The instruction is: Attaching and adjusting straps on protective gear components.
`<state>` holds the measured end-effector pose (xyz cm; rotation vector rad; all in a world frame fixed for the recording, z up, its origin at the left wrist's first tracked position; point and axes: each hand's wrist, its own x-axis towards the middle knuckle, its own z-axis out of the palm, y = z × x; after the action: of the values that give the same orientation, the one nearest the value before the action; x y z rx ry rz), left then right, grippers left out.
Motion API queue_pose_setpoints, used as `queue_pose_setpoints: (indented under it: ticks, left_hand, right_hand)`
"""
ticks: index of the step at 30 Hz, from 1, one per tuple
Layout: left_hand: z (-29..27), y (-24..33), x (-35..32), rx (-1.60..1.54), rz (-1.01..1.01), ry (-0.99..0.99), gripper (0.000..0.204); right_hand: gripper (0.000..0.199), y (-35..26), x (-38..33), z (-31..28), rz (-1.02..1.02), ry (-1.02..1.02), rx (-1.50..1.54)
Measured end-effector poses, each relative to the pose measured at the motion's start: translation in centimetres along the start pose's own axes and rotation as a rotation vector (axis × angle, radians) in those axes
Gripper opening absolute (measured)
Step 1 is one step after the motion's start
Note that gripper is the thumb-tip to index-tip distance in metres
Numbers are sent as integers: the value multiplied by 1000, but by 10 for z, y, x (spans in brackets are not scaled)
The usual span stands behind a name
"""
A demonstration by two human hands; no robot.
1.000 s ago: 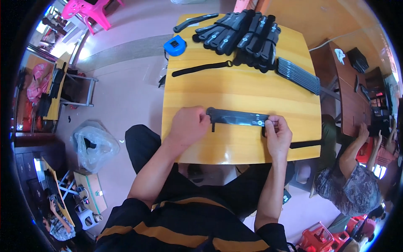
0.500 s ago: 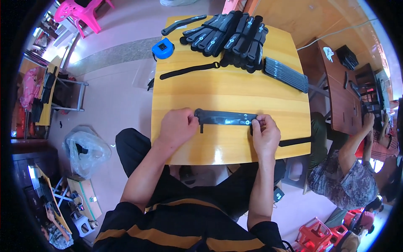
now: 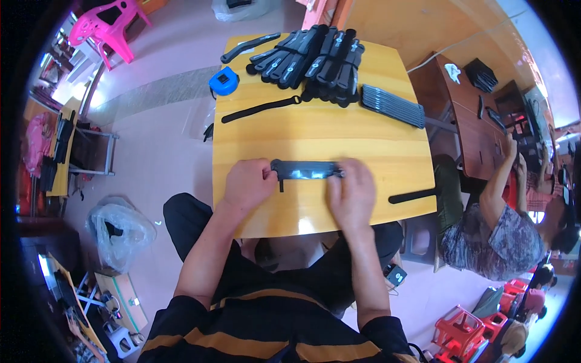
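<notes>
A flat black strap in a clear sleeve (image 3: 305, 170) lies across the near half of the yellow wooden table (image 3: 339, 130). My left hand (image 3: 249, 183) pinches its left end, where a short black tab hangs down. My right hand (image 3: 351, 193) covers and presses its right end. Both hands rest on the tabletop.
A heap of black straps (image 3: 315, 60) fills the table's far side, beside a flat stack (image 3: 393, 106). A single strap (image 3: 260, 109) and a blue tape measure (image 3: 224, 81) lie at far left. Another strap (image 3: 413, 195) overhangs the right edge. A seated person (image 3: 502, 224) works on the right.
My right hand has slid left along the strap, so less of it shows between my hands. The left hand keeps its hold on the left end.
</notes>
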<state>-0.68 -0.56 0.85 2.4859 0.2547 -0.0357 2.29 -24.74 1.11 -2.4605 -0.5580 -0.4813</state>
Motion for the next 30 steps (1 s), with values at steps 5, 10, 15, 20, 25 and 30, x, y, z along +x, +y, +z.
queue_pose_setpoints:
  ticks: [5,10,15,20,25,30]
  left_hand:
    - [2,-11,9,45,2,-60,19]
    - [1,-11,8,61,39,-60,21]
    - [7,-23,10,25,122,15,24]
    - [10,-26,9,13,115,44,24]
    - [3,-14,7,70,62,-51,25]
    - [0,-11,4,72,11,-60,26]
  right_hand:
    - [69,-50,-18,26,-164,-312,31]
    - [86,-52,-30,40,-120,-462,-62]
    - [89,-27,-42,33,47,-429,-267]
    - [92,-5,-47,16,198,-354,-348]
    - [94,-1,-46,10,299,-357,-360]
    - [88,-19,-50,29,120,-189,-309]
